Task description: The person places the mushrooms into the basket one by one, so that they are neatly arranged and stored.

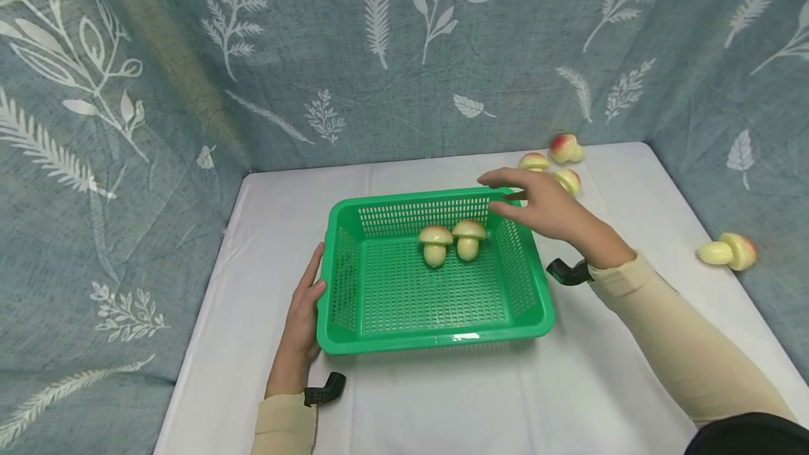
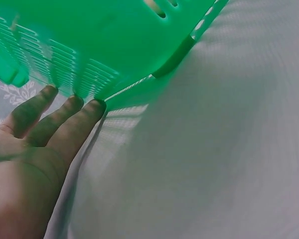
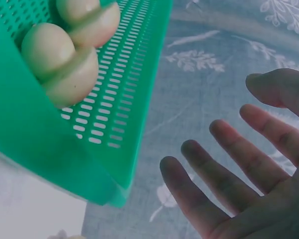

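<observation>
A green plastic basket [image 1: 436, 344] with slotted walls stands on the white table. Two toy mushrooms, a left one [image 1: 435, 246] and a right one [image 1: 469, 239], lie inside it toward the back. My left hand [image 1: 305, 314] rests against the basket's left side; in the left wrist view its fingers [image 2: 65, 124] are nearly straight and touch the slotted wall. Above the basket's back right corner is my right hand [image 1: 543, 206], fingers spread and holding nothing. The right wrist view shows those fingers [image 3: 224, 174] apart from the rim.
Behind the right hand, several more toy mushrooms sit at the table's back right: a red-capped one [image 1: 565, 148], a paler one [image 1: 534, 161] and a partly covered one [image 1: 567, 180]. Another mushroom [image 1: 729, 252] lies near the right edge. Leaf-patterned curtains [image 1: 404, 111] surround the table.
</observation>
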Demonstrator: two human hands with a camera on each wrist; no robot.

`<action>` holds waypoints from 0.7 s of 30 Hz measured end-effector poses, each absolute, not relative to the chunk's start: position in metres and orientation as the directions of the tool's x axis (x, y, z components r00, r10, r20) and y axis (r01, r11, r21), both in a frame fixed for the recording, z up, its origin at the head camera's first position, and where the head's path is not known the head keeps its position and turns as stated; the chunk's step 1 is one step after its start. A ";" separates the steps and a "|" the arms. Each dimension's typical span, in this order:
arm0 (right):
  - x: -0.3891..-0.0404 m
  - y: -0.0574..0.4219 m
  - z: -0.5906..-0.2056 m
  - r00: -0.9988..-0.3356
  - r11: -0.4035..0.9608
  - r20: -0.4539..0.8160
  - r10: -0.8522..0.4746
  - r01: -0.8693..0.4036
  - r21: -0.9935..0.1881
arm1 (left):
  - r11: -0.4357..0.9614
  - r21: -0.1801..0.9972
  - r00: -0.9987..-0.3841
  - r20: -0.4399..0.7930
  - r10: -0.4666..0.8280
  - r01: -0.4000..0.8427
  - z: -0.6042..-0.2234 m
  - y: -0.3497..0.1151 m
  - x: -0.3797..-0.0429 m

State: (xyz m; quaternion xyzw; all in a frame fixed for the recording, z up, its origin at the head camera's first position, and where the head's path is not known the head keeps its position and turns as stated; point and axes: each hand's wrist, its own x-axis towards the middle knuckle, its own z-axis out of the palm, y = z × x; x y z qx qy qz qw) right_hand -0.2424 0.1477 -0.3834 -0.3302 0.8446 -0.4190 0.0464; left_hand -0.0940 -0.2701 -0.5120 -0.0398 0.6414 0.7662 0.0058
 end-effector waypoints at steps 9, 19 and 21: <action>-0.241 0.161 -0.383 -0.798 0.454 0.222 -0.560 -0.519 -0.724 | -0.168 0.984 -0.996 -0.070 -0.048 -0.061 -0.512 -0.270 -0.093; -0.241 0.185 -0.384 -0.868 0.531 0.191 -0.459 -0.440 -0.724 | -0.172 0.983 -0.996 -0.068 -0.049 -0.059 -0.512 -0.270 -0.093; -0.241 0.189 -0.384 -0.882 0.549 0.181 -0.434 -0.419 -0.724 | -0.172 0.984 -0.997 -0.065 -0.047 -0.056 -0.512 -0.270 -0.093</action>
